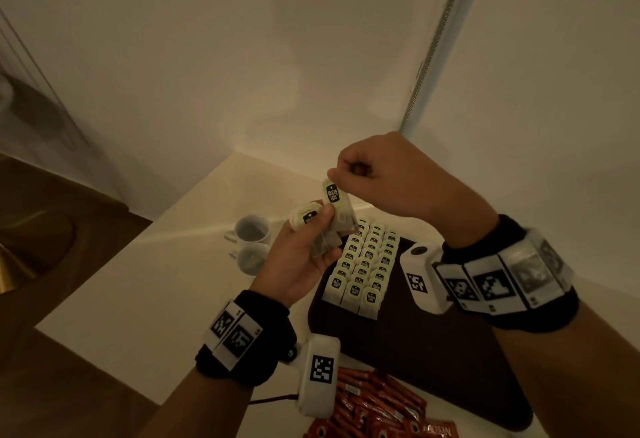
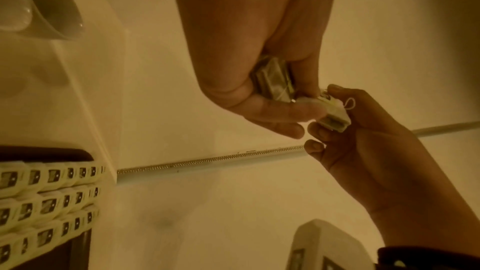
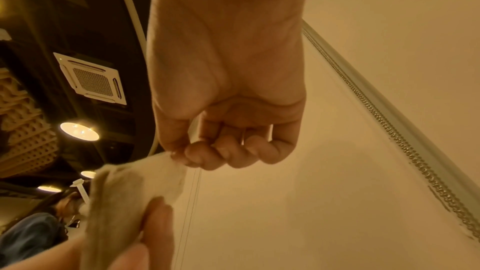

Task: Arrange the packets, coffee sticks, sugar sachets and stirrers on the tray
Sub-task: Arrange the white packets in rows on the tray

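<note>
Two hands meet above the dark brown tray (image 1: 433, 351): left hand (image 1: 298, 257) clutches small pale-green tea packets (image 1: 311, 217), partly hidden; right hand (image 1: 384, 177) pinches one packet (image 1: 333, 192).

Two white cups (image 1: 252, 229) side by side on white table (image 1: 145, 285); ceiling vent (image 3: 93, 78).

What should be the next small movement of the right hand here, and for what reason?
Probably lift the pinched tea bag free of the left hand, which grips a small bunch. The right hand already pinches its top, and the rows on the tray await more.
</note>
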A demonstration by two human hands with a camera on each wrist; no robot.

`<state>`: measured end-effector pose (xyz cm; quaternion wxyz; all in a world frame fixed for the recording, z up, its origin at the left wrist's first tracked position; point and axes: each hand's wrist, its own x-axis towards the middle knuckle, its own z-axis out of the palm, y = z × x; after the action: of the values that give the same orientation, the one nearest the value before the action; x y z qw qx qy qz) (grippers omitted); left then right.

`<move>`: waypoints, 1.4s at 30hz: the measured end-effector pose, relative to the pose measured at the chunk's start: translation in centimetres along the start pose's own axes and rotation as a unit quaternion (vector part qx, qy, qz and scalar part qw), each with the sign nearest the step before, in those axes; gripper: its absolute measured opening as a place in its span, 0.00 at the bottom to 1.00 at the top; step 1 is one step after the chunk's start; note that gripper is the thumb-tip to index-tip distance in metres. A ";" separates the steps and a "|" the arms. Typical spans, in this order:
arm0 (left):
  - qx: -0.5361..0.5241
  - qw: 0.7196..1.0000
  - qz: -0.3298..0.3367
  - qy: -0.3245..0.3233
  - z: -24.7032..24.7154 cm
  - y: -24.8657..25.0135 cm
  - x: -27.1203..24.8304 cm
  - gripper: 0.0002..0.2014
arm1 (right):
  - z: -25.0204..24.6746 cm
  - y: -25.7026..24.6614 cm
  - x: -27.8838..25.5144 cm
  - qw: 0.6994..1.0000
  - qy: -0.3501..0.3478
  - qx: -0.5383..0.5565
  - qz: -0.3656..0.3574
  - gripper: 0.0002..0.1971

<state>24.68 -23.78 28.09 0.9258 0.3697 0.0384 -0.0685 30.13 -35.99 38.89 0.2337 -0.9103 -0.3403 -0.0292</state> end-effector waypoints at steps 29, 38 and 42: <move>-0.019 0.995 0.015 0.093 -3.1 -2.9 1.2 0.15 | 3.1 3.3 -2.1 0.984 0.092 0.139 0.066 0.02; -0.074 0.982 -0.046 0.169 -9.2 -1.0 1.1 0.32 | 16.6 10.7 -5.8 0.958 -0.148 0.105 0.220 0.08; -0.059 0.981 -0.055 0.177 -9.5 -0.9 0.9 0.33 | 20.9 12.2 -6.5 0.941 -0.202 0.117 0.244 0.09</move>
<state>25.22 -17.94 20.44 0.9192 0.3183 0.2264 -0.0507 30.68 -38.67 13.99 0.2650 -0.9185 -0.1486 0.2532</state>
